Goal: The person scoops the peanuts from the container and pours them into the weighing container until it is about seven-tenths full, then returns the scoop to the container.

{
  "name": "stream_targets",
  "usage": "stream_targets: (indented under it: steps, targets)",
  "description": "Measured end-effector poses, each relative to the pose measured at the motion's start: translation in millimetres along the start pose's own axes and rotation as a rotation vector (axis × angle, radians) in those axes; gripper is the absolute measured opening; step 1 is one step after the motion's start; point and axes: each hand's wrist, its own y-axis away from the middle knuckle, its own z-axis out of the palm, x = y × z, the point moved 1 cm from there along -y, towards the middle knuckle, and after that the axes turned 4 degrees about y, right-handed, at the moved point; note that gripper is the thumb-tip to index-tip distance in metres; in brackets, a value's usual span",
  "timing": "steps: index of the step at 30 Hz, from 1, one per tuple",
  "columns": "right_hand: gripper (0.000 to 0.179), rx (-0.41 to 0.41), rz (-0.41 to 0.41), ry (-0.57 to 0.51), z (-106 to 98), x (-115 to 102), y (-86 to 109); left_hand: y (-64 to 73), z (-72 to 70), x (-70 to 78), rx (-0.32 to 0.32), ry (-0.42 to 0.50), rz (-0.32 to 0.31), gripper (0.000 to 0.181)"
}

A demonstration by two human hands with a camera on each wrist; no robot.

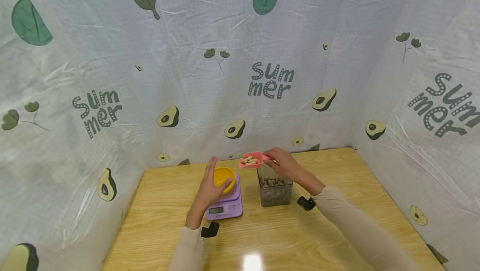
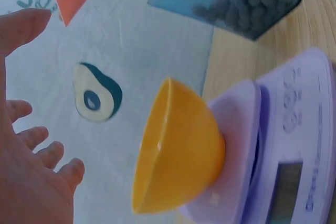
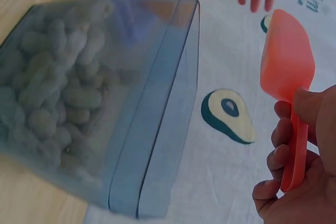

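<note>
My right hand (image 1: 282, 163) grips the handle of a pink scoop (image 3: 287, 56), raised above the back of a see-through bin (image 1: 275, 196). Several unshelled peanuts (image 1: 249, 160) lie in the scoop, whose mouth points left. More peanuts (image 3: 68, 77) partly fill the bin. Left of it, a yellow bowl (image 2: 181, 153) sits on the plate of a purple kitchen scale (image 1: 224, 209); the inside that shows is bare yellow. My left hand (image 1: 210, 187) is held beside and over the bowl's left side, fingers extended and thumb spread apart, holding nothing.
The scale's display (image 1: 216, 210) faces the front of the wooden table (image 1: 161, 217). A white patterned cloth (image 1: 202, 96) hangs along the back and both sides. Black wrist mounts (image 1: 306, 203) show below each hand.
</note>
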Motion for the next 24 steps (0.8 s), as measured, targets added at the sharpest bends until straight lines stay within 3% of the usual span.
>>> stream_targets:
  steps: [6, 14, 24]
  targets:
    - [0.031, -0.029, -0.003, 0.001, 16.4, -11.2, -11.2, -0.5, -6.6, -23.4, -0.068, -0.062, -0.106, 0.103]
    - [0.03, -0.082, 0.01, 0.033, 32.8, -23.6, -22.1, 1.3, -5.3, -51.0, -0.105, -0.055, -0.191, 0.111]
    - [0.031, -0.146, -0.01, 0.135, 49.6, -30.6, -35.9, 2.0, -2.0, -68.1, -0.137, -0.059, -0.264, 0.114]
